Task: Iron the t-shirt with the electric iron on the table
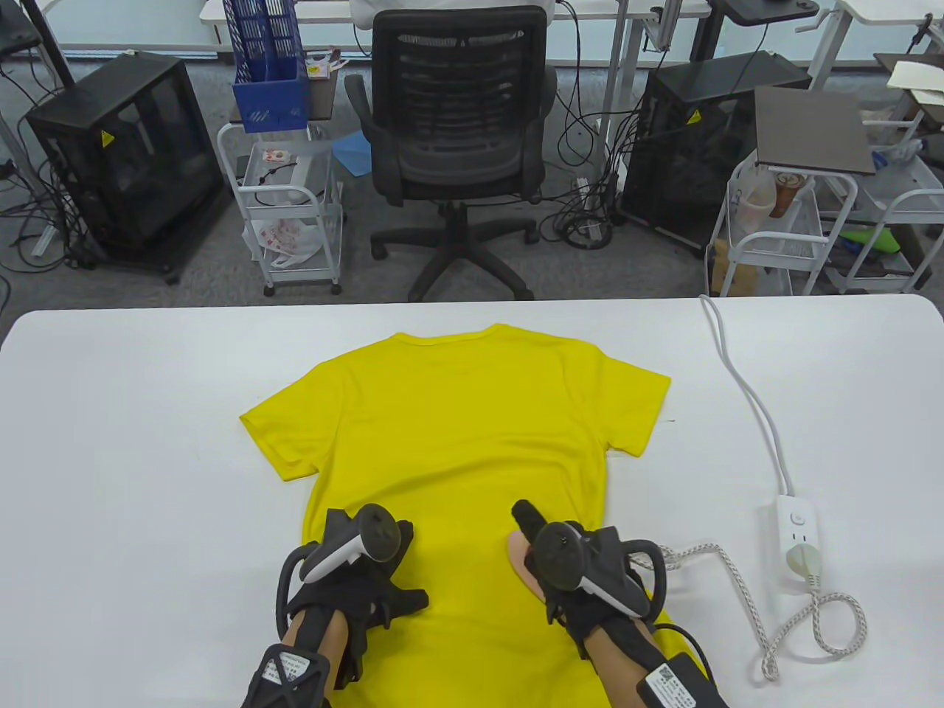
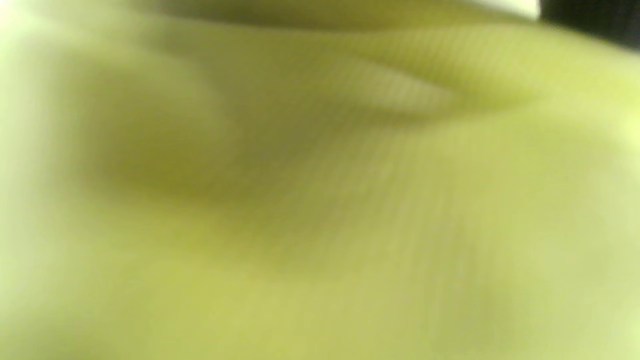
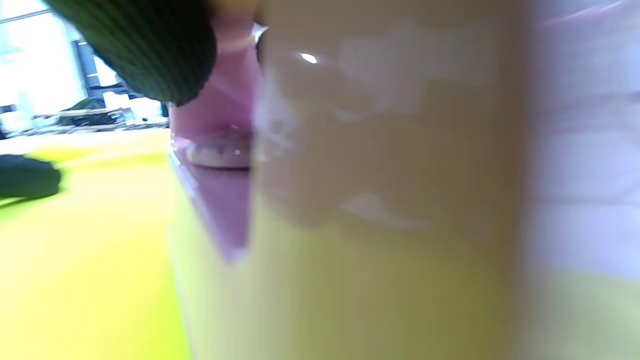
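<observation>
A yellow t-shirt (image 1: 457, 428) lies flat on the white table (image 1: 133, 413), collar away from me. My right hand (image 1: 568, 568) grips a pink-beige electric iron (image 1: 520, 557) that rests on the shirt's lower right part. The iron fills the right wrist view (image 3: 360, 150), blurred, with a gloved finger (image 3: 150, 45) at the top. My left hand (image 1: 369, 568) rests palm down on the shirt's lower left part. The left wrist view shows only blurred yellow cloth (image 2: 320, 200).
The iron's braided cord (image 1: 745, 597) loops on the table to a white power strip (image 1: 796, 538), whose cable (image 1: 745, 383) runs off the far edge. Beyond the table stand an office chair (image 1: 453, 147), carts and black cabinets.
</observation>
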Action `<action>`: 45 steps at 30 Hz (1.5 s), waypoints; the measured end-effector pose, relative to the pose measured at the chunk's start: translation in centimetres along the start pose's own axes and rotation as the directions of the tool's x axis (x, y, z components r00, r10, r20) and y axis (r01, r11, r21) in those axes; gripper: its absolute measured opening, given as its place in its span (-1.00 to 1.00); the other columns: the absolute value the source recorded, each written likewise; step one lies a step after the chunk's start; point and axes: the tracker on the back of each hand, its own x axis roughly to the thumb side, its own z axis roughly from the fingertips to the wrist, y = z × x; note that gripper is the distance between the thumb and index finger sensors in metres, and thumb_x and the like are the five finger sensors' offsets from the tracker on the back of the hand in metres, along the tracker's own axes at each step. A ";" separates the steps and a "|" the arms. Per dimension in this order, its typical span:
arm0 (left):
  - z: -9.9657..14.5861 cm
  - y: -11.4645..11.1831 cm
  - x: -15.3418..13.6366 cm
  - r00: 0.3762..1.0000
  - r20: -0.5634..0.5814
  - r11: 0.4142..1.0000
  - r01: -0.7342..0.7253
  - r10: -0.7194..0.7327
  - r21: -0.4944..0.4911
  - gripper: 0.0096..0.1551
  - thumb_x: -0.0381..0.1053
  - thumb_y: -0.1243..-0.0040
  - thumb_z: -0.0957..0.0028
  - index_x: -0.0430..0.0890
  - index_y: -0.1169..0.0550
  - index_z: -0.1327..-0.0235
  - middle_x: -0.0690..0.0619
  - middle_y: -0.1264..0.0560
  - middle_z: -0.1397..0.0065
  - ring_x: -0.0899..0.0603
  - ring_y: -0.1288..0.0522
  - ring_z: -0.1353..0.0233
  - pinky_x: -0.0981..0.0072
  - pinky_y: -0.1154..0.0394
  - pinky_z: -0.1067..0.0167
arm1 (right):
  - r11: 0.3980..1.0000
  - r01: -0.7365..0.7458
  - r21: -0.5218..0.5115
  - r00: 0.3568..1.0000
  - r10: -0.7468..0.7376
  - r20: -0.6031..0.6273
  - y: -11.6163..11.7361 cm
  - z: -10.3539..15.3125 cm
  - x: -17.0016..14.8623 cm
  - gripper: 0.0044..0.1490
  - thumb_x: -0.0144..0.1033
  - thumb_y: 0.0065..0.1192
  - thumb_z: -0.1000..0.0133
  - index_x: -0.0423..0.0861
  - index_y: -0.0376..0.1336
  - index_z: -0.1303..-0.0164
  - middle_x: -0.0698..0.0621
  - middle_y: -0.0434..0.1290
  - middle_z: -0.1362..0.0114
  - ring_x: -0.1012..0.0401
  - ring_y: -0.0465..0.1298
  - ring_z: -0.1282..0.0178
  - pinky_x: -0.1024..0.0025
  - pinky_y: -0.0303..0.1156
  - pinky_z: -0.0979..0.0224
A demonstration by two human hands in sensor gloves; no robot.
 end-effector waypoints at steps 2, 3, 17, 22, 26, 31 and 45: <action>0.0 0.0 0.1 1.000 0.000 1.000 0.004 -0.004 0.000 0.22 0.59 -0.19 0.23 0.41 0.21 -0.51 0.04 0.41 -0.64 -0.38 0.45 -0.65 -0.56 0.21 -0.45 | 0.998 0.061 0.012 0.998 -0.061 -0.008 -0.1 0.1 -0.3 -0.16 0.07 0.37 0.01 0.47 0.02 -0.44 -0.07 0.54 -0.05 0.13 0.62 0.37 0.08 0.56 0.15; 0.0 0.0 0.1 1.000 0.000 1.000 0.005 -0.005 0.000 0.22 0.59 -0.19 0.23 0.41 0.21 -0.51 0.04 0.41 -0.64 -0.38 0.45 -0.65 -0.56 0.20 -0.45 | 0.997 0.066 0.037 0.998 -0.067 0.018 -0.1 0.2 0.4 -0.15 0.07 0.38 0.01 0.46 0.02 -0.45 -0.08 0.54 -0.05 0.12 0.62 0.37 0.08 0.55 0.15; 0.0 0.0 0.1 1.000 -0.001 1.000 -0.002 0.002 -0.005 0.23 0.59 -0.21 0.23 0.39 0.22 -0.52 0.04 0.41 -0.64 -0.38 0.45 -0.65 -0.56 0.21 -0.45 | 0.998 -0.057 0.014 0.979 0.053 0.198 0.8 1.3 5.0 -0.15 0.08 0.36 0.02 0.49 0.00 -0.43 -0.05 0.55 -0.05 0.14 0.63 0.36 0.09 0.57 0.14; 0.0 0.0 0.2 1.000 -0.001 1.000 0.003 -0.003 -0.007 0.24 0.59 -0.20 0.23 0.39 0.22 -0.52 0.04 0.42 -0.64 -0.39 0.45 -0.65 -0.56 0.20 -0.44 | 1.000 0.022 0.022 0.999 -0.023 0.022 0.0 0.2 0.2 -0.15 0.07 0.38 0.01 0.47 0.02 -0.44 -0.07 0.54 -0.05 0.13 0.62 0.37 0.08 0.56 0.15; 0.0 0.1 0.2 1.000 -0.002 1.000 0.004 -0.004 -0.009 0.24 0.59 -0.21 0.23 0.39 0.22 -0.52 0.04 0.42 -0.64 -0.39 0.45 -0.65 -0.57 0.20 -0.44 | 0.996 0.036 0.085 0.989 -0.048 0.142 0.3 0.8 2.9 -0.16 0.07 0.37 0.01 0.47 0.01 -0.44 -0.07 0.54 -0.06 0.13 0.62 0.36 0.08 0.56 0.13; 0.0 0.0 0.1 1.000 -0.001 1.000 -0.001 0.001 -0.008 0.24 0.59 -0.21 0.23 0.39 0.22 -0.52 0.04 0.42 -0.64 -0.38 0.45 -0.65 -0.56 0.21 -0.44 | 0.989 0.027 0.144 0.940 -0.074 0.332 1.3 2.6 8.2 -0.17 0.09 0.34 0.01 0.49 0.00 -0.43 -0.06 0.53 -0.07 0.13 0.62 0.35 0.08 0.55 0.12; 0.0 0.1 0.2 1.000 -0.002 1.000 0.006 -0.006 -0.009 0.25 0.59 -0.22 0.24 0.39 0.22 -0.52 0.04 0.42 -0.64 -0.38 0.45 -0.65 -0.57 0.20 -0.44 | 0.993 0.081 0.091 0.994 -0.088 0.071 0.2 0.4 1.4 -0.16 0.06 0.37 0.00 0.48 0.01 -0.45 -0.07 0.53 -0.06 0.13 0.61 0.35 0.08 0.55 0.13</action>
